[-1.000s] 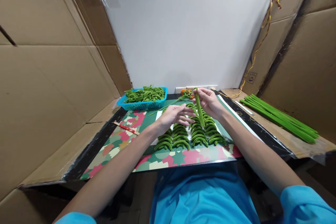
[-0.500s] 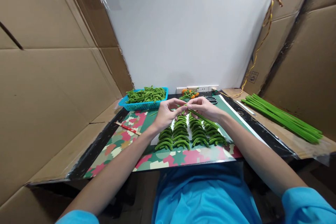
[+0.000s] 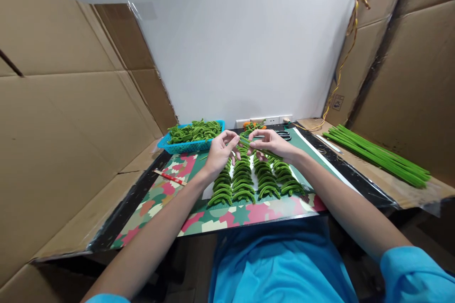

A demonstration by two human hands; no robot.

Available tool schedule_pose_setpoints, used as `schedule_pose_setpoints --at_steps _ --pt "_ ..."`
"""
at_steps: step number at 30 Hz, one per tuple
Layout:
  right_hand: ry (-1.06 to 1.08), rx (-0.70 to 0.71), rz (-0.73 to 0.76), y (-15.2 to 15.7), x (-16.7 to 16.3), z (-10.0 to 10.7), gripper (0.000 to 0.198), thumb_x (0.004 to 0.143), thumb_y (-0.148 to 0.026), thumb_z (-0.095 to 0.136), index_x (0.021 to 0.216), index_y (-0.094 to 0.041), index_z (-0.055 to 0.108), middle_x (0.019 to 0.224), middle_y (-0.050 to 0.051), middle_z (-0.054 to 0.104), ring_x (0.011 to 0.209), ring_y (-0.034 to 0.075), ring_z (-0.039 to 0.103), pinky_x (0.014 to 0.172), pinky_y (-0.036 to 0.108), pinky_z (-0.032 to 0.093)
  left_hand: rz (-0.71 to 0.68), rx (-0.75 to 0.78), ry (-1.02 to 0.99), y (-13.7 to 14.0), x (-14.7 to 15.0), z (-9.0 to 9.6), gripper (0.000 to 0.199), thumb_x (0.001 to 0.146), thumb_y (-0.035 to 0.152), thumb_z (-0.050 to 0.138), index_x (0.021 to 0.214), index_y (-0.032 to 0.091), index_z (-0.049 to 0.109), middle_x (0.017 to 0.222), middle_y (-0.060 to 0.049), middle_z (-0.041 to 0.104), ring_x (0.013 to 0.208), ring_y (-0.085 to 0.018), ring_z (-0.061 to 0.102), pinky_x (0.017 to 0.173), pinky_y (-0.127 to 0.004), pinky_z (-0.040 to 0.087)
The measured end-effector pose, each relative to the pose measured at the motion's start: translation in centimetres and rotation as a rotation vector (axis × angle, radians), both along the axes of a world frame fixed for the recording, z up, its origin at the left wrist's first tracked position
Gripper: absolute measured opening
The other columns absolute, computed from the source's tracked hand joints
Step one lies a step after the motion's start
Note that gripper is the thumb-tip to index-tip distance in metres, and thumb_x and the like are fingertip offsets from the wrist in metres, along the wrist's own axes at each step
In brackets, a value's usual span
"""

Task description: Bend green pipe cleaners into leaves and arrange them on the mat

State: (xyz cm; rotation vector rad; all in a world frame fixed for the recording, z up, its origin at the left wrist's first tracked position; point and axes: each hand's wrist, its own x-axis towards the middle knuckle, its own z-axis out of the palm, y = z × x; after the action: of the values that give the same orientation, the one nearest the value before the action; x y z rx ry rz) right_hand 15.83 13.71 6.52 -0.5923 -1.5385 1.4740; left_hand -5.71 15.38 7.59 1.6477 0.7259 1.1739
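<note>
Both my hands are raised over the mat, working on a green pipe cleaner [image 3: 245, 141] that slants down to the right between them. My left hand [image 3: 221, 151] pinches its upper left end between thumb and fingertips. My right hand [image 3: 273, 145] grips it further along with bent fingers, and its tail runs on below the palm. Under my hands lie several columns of curved green pipe-cleaner pieces [image 3: 269, 190] on white paper. The hands cover the far ends of some columns.
A blue basket [image 3: 192, 146] of curled green pieces stands at the back left. Red-wrapped chopsticks [image 3: 170, 177] lie left on the patterned mat [image 3: 245, 216]. Orange-and-green pieces [image 3: 254, 126], scissors [image 3: 284, 135] and a power strip [image 3: 273, 120] are behind. Long green pipe cleaners [image 3: 378, 156] lie right. Cardboard walls flank the table.
My hands have moved apart a little, and more of the pipe cleaner shows between them. The whole view has shifted slightly.
</note>
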Motion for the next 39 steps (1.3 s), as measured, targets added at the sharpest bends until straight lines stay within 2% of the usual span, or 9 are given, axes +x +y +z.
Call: schedule_pose_setpoints --at_steps 4,7,12,20,29,39 --pt "-0.054 0.024 -0.065 0.2 0.2 -0.1 0.041 0.081 -0.048 0.090 0.099 -0.019 0.069 0.077 0.004 0.079 0.042 0.010 0.058 0.036 0.020 0.039 0.017 -0.031 -0.026 0.2 -0.3 -0.1 0.051 0.080 0.060 0.086 0.098 0.020 0.058 0.079 0.001 0.070 0.046 -0.013 0.066 0.035 -0.021 0.046" --pt "-0.040 0.034 -0.094 0.3 0.3 -0.2 0.039 0.080 -0.048 0.091 0.098 -0.019 0.072 0.072 0.002 0.077 0.038 0.009 0.053 0.034 0.021 0.037 0.016 -0.042 -0.023 0.2 -0.4 0.0 0.051 0.080 0.056 0.087 0.107 0.018 0.067 0.083 -0.001 0.072 0.048 -0.012 0.066 0.037 -0.020 0.047" --pt "0.007 -0.010 -0.076 0.2 -0.2 -0.3 0.041 0.077 -0.049 0.092 0.098 -0.019 0.072 0.076 0.004 0.080 0.044 0.011 0.061 0.038 0.022 0.045 -0.031 -0.066 0.002 0.1 -0.7 0.2 0.050 0.079 0.051 0.090 0.110 0.014 0.077 0.082 -0.003 0.072 0.052 -0.012 0.065 0.037 -0.020 0.046" --pt "-0.001 -0.081 0.036 0.1 -0.6 -0.4 0.043 0.076 -0.049 0.093 0.095 -0.018 0.071 0.079 0.004 0.081 0.047 0.011 0.064 0.043 0.022 0.048 -0.122 -0.113 -0.013 0.1 -1.3 0.5 0.059 0.081 0.055 0.089 0.124 0.018 0.077 0.079 -0.001 0.069 0.049 -0.010 0.061 0.037 -0.018 0.042" --pt "-0.089 -0.015 0.081 0.0 -0.7 -0.6 0.039 0.081 -0.051 0.089 0.086 -0.014 0.080 0.084 0.007 0.081 0.049 0.009 0.063 0.045 0.022 0.046 -0.126 -0.127 -0.029 0.2 -1.3 0.3 0.059 0.074 0.059 0.093 0.108 0.012 0.079 0.072 0.000 0.068 0.049 -0.009 0.060 0.036 -0.017 0.041" --pt "-0.085 -0.006 0.113 0.2 -0.5 -0.9 0.035 0.082 -0.049 0.089 0.085 -0.015 0.082 0.079 0.005 0.079 0.053 0.010 0.064 0.047 0.022 0.046 -0.109 -0.077 -0.032 0.3 -1.4 0.2 0.057 0.069 0.058 0.096 0.098 0.010 0.082 0.068 -0.002 0.072 0.042 -0.009 0.057 0.036 -0.019 0.038"
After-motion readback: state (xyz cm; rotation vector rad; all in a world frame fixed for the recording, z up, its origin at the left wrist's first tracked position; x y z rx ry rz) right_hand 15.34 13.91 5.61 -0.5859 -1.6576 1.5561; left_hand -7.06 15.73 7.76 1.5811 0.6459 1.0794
